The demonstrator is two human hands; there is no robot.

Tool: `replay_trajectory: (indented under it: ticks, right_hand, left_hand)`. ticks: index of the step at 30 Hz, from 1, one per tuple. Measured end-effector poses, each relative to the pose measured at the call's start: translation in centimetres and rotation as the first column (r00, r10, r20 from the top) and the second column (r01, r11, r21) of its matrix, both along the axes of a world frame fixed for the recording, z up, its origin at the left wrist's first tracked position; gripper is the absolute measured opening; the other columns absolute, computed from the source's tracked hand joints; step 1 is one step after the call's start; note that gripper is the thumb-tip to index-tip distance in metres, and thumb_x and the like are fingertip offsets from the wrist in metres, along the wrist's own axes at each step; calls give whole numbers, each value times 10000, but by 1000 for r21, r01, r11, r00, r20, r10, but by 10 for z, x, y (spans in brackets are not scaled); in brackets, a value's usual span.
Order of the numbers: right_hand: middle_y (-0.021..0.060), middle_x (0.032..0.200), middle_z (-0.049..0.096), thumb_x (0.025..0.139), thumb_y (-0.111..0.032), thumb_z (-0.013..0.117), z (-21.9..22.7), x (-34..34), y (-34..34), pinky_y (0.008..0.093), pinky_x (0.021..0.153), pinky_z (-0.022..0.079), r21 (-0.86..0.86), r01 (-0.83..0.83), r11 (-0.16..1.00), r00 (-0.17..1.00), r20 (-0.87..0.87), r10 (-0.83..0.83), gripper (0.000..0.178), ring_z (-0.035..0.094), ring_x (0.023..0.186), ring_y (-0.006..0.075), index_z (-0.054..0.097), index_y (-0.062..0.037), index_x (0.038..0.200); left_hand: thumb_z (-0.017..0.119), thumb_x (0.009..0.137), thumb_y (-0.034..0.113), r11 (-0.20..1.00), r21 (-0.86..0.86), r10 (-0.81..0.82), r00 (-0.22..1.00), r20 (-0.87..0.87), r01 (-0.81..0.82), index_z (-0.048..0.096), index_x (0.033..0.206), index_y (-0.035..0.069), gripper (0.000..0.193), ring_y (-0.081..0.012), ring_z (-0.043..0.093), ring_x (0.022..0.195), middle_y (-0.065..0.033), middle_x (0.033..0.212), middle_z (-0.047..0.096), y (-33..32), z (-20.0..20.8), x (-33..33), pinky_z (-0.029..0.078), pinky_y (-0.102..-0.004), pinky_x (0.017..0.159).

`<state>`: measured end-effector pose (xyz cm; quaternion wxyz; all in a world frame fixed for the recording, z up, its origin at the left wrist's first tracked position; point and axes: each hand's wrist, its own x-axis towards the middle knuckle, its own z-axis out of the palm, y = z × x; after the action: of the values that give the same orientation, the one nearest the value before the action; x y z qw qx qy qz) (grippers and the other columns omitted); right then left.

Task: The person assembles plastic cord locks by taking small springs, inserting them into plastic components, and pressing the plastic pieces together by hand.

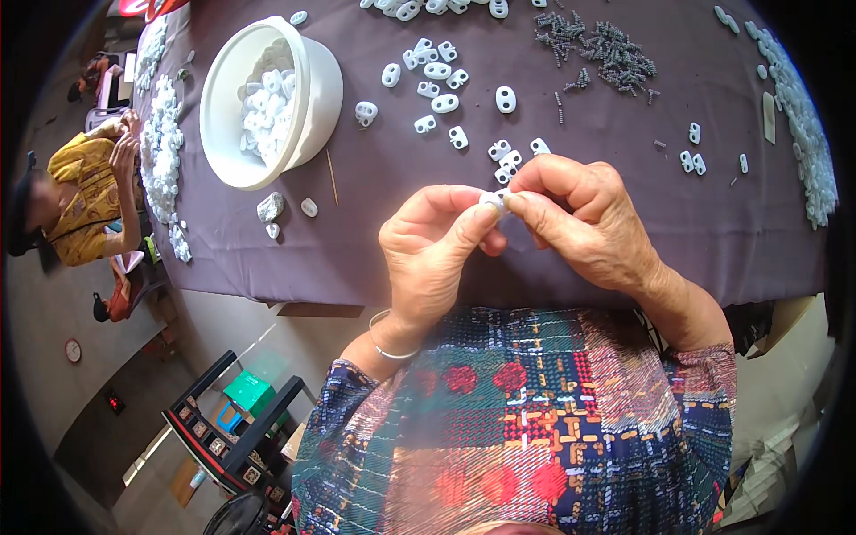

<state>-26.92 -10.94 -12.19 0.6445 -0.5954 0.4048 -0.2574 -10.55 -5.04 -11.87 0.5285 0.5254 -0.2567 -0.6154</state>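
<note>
Just above the table's near edge, my left hand (432, 245) pinches a small white cord lock part (492, 203) between thumb and fingers. My right hand (593, 218) meets it from the other side, thumb and forefinger closed at the part's right end. Whether a spring sits between these fingertips is hidden. Right beyond my fingers lie a few white cord locks (507, 162). Farther off are a loose group of them (437, 71) and a single oval piece with two holes (506, 99). Small metal springs (615, 58) form a pile at the far right.
A white tub (303, 116) partly filled with white pieces stands at the left, tilted in view. A thin wooden stick (333, 176) and a grey stone (270, 207) lie near it. Long heaps of white parts line the left (160, 152) and right (807, 134) sides. A person (94, 192) sits beyond the left edge.
</note>
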Motion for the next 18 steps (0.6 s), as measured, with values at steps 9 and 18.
replay_trajectory:
  ticks: [9,18]
  right_hand:
    - [-5,559,508,872,-97,566,-1,0,-1,209,448,356,-33,-19,999,998,66,21,121,476,495,54,586,6,811]
    - [-4,543,508,870,-89,560,-3,0,-2,218,443,361,-56,-37,998,998,58,40,119,480,483,57,588,2,799]
  left_hand:
    - [639,819,2,1000,-24,-6,1000,5,6,589,931,-36,128,-144,618,648,-122,842,648,1,-1,2,524,-247,584]
    - [642,815,-3,1000,-21,-12,999,33,13,594,926,-35,125,-147,619,653,-122,848,649,-1,-3,0,524,-241,585]
